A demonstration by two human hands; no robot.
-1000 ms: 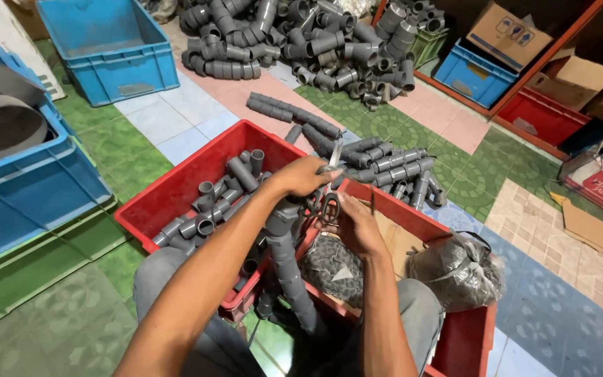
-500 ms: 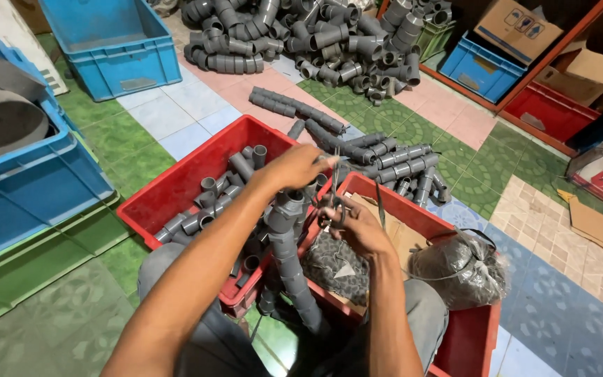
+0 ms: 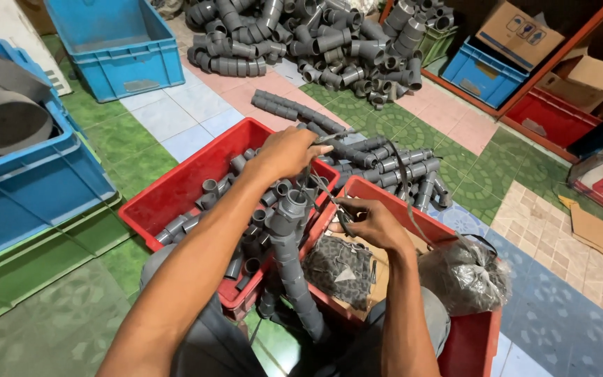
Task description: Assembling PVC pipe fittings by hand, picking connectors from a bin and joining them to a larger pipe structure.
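left hand [image 3: 289, 150]: pinched on dark strap [image 3: 397, 162] (thin) | right hand [image 3: 370, 222]: closed, seemingly gripping strap's end

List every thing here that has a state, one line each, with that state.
left hand: raised over the red crate, pinching a thin dark strap
right hand: closed on the strap's lower part
strap: stretched between the hands, its free end looping away
joined pipe length: propped upright between the knees
red crate: open, partly filled with grey fittings
blue crate: open
plastic bag: bunched
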